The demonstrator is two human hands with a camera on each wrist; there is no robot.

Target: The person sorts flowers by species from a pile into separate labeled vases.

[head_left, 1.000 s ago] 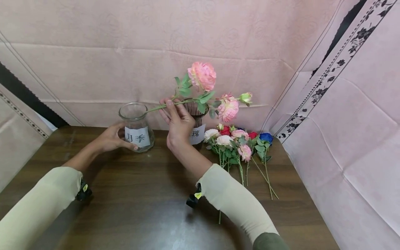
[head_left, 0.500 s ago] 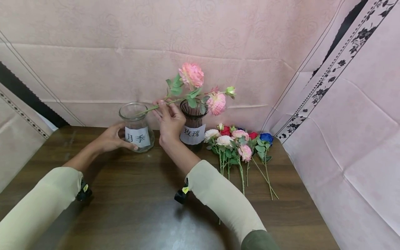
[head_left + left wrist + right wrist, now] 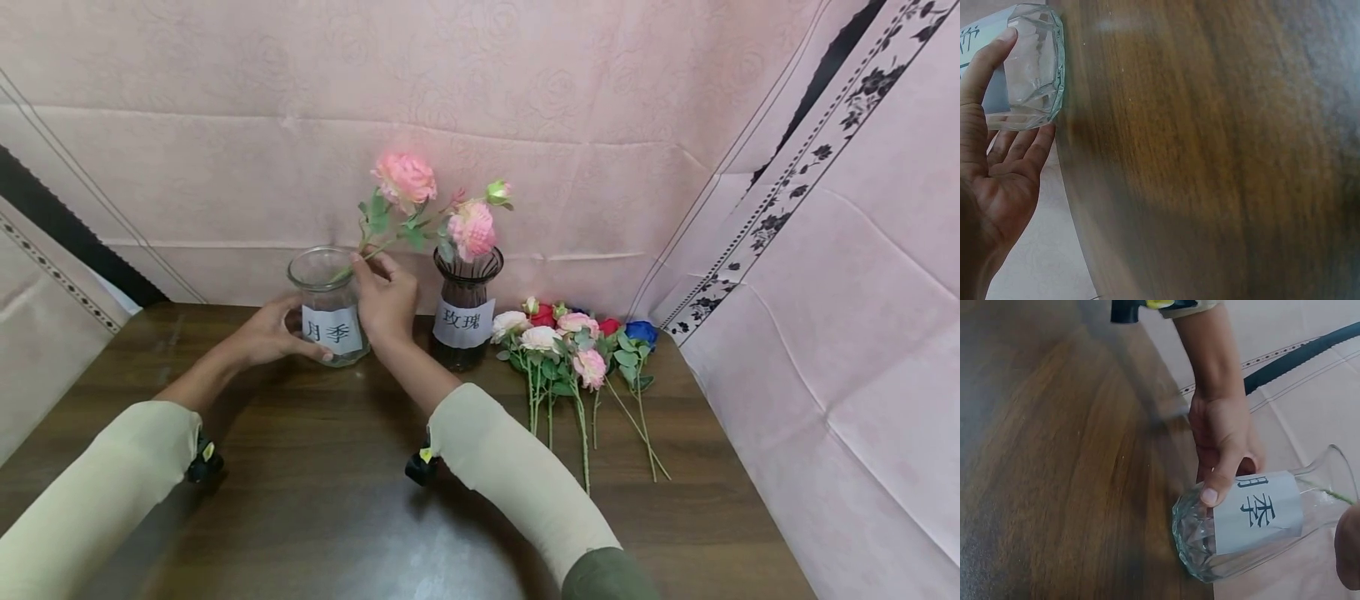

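Observation:
In the head view, my left hand holds the lower side of a clear glass vase with a white label. The left wrist view shows the thumb across the label and the fingers behind the glass. My right hand is beside the vase's rim and pinches the stem of a pink artificial flower with two blooms and a bud. The stem is tilted, its lower end inside the vase mouth. In the right wrist view, the green stem shows within the vase neck.
A dark ribbed vase with a white label stands just right of my right hand. Further right on the wooden table lie several loose flowers, white, pink, red and blue. Pink cloth hangs close behind the vases.
My right hand has moved left with the pink flower, bringing the stem's end from the clear vase's rim into its mouth. The dark vase is now uncovered. My left hand stays put.

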